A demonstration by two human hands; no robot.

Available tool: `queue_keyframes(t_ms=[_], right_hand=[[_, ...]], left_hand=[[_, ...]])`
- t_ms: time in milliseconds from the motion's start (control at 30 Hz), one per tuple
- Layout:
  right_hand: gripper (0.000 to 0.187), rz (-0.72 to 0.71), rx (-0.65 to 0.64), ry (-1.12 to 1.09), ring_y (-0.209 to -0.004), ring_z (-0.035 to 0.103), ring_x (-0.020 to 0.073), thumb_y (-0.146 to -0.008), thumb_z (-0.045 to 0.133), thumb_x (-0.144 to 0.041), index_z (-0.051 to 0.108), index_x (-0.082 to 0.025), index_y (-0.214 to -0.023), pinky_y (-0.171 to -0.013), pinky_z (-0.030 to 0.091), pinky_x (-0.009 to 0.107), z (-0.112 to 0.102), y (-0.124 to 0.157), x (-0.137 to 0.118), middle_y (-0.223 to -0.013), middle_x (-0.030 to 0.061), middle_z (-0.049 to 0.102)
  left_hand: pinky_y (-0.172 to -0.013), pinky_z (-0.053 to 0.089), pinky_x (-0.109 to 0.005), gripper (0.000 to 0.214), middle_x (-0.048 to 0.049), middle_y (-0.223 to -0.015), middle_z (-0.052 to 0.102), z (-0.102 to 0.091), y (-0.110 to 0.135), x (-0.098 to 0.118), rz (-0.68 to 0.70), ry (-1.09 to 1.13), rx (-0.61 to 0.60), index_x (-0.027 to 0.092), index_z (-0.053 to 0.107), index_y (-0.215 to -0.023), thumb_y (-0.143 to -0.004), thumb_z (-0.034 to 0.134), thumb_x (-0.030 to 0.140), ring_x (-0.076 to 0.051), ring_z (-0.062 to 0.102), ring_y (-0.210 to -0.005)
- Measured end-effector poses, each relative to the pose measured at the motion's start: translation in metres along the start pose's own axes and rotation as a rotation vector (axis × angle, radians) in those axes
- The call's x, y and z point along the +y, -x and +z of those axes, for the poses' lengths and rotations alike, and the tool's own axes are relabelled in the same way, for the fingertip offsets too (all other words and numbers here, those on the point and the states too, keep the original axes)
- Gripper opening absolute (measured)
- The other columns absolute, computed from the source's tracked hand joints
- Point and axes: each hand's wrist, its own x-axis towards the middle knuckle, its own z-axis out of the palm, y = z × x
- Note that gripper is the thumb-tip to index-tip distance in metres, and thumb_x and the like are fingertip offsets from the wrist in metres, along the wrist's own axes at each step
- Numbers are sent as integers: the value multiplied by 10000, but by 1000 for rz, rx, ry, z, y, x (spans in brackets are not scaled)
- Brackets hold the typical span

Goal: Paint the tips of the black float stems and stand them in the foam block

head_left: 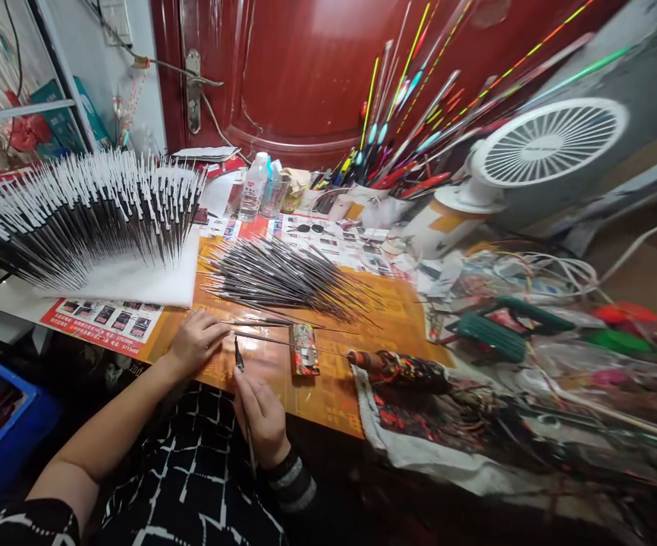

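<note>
My left hand (200, 337) is closed on the left end of a thin dark fishing float (265, 339) lying nearly level. The float's fine stem runs over a small paint-spotted block (304, 350) towards the tip of a paint-smeared rotary tool (400, 368). Between the fingers of my right hand (263, 413) is a slender paintbrush (239, 355). Its dark tip points up, just below the float near my left fingers; I cannot tell whether they touch. Beyond my hands lies a loose pile of dark floats (283, 277).
White-topped floats stand densely in a white foam block (174, 284) at left. A bottle (254, 186), colourful floats (388, 129) and a white fan (550, 144) are at the back. Cables and a green-handled tool (493, 334) clutter the right. A blue bin (15, 432) is lower left.
</note>
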Motion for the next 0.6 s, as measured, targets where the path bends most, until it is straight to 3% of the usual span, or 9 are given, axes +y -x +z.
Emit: queue_keyframes(t_ms=[600], right_hand=[[624, -16, -23, 105, -1060, 713, 241, -932, 579, -22, 412, -104, -1527, -886, 637, 382, 5, 5, 1, -1152, 159, 730]], left_hand=[[-766, 464, -340, 204, -57, -891, 709, 0, -1, 2, -6, 27, 15, 184, 713, -996, -1020, 523, 254, -188, 573, -822]])
